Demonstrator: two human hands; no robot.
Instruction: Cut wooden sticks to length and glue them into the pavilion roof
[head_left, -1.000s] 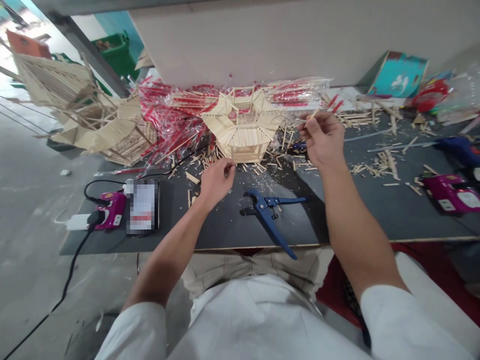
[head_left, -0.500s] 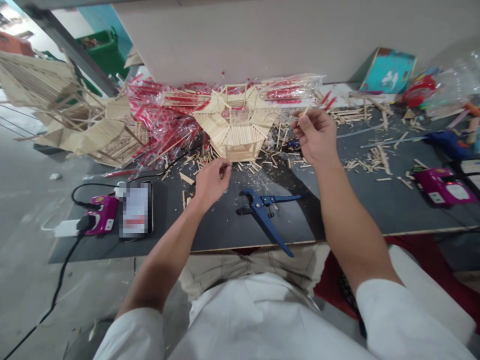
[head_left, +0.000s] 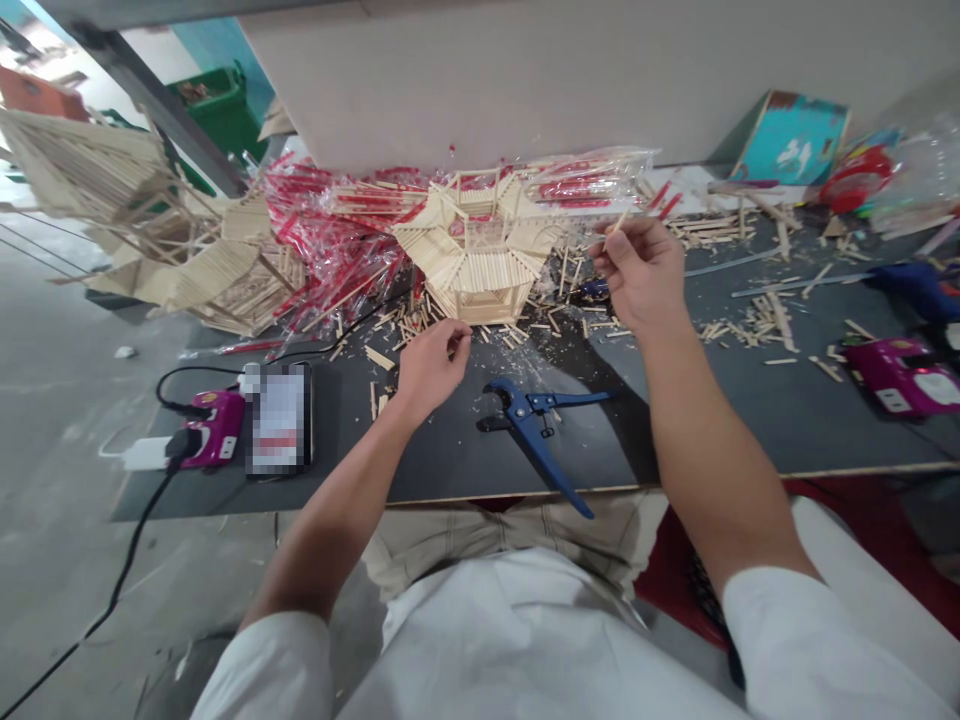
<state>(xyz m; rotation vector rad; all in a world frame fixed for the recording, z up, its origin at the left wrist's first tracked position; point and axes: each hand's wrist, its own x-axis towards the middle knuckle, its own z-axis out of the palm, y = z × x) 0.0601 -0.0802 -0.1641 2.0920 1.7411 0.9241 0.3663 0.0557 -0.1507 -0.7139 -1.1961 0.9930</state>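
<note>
My right hand is raised to the right of a pale stick-built model, pinching a short wooden stick between thumb and fingers. The model has a ring of slatted, sloping roof panels with an open middle and stands on the dark table. By its front lower edge is my left hand, its thumb and fingers curled together; whether anything is between them cannot be seen. Closer to me lies a blue ratchet cutter with its handles spread.
A larger stick model stands at the left. Red-and-clear plastic packets of sticks lie behind. Cut stick pieces litter the table. A phone sits beside a purple power socket; another purple socket is at right.
The whole view has shifted slightly to the right in the picture. Both hands keep nearly the same pose, and the stick is still in my right hand.
</note>
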